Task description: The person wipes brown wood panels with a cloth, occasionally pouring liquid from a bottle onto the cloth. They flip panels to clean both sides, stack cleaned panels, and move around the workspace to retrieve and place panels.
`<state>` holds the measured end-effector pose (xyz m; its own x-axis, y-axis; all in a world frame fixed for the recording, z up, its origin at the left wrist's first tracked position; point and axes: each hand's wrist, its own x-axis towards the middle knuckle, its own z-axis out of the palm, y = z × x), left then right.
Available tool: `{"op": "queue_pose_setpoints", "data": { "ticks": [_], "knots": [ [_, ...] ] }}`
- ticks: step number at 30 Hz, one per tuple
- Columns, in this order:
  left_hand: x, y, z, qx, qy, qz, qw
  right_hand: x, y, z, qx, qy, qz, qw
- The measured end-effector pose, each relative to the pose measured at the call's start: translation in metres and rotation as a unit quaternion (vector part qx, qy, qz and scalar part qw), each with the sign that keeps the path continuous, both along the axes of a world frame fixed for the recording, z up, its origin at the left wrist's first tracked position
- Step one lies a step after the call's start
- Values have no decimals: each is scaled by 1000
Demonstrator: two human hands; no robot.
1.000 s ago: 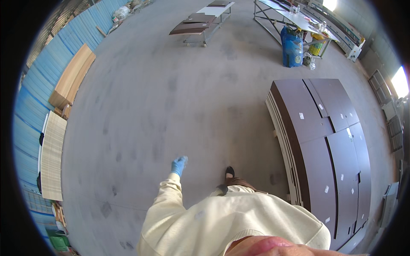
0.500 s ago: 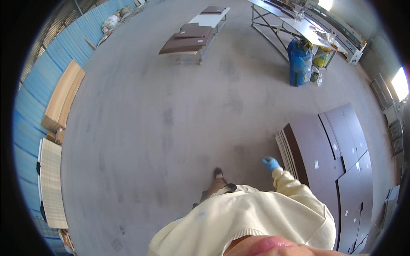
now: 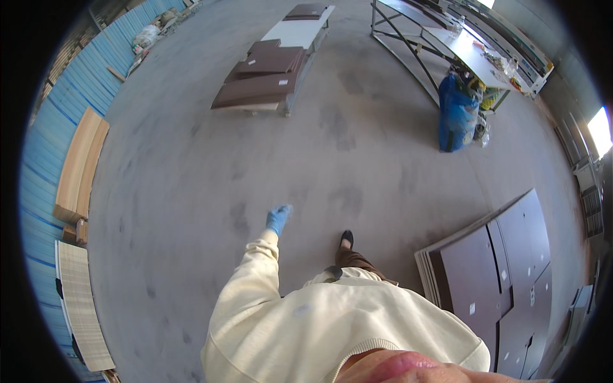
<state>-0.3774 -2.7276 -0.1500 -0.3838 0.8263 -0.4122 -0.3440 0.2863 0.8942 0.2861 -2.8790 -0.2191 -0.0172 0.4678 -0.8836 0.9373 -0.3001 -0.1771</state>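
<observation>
Grey, dark-smudged floor (image 3: 172, 191) spreads out all around the left hand (image 3: 278, 219), a blue corrugated wall (image 3: 48, 153) running along well off to its left, a long white-topped table (image 3: 295, 32) up ahead, a metal-framed table (image 3: 469, 52) ahead and rightward, a bright window (image 3: 600, 132) glaring far right!

Over on the right, a broad stack of flat panels (image 3: 465, 271) is lying level, its dark brown tops facing up; small white labels (image 3: 472, 309) are dotting them, dark gaps are running between neighbours, and paler layered edges are showing along the left side.
</observation>
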Motion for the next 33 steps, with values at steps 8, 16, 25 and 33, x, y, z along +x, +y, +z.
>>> {"op": "queue_pose_setpoints", "data": {
  "ticks": [8,16,25,33],
  "knots": [
    [-7,56,-7,-394,9,-79,915,-127,430,63,194,23,190,962],
    [-81,153,-40,-547,194,-336,741,-280,776,131,280,201,-102,933],
    [-194,693,-79,-413,338,-196,823,-241,877,50,83,49,-124,988],
    [-182,1077,-12,-55,148,-81,984,-248,1116,3,61,36,-28,997]
  ]
}}
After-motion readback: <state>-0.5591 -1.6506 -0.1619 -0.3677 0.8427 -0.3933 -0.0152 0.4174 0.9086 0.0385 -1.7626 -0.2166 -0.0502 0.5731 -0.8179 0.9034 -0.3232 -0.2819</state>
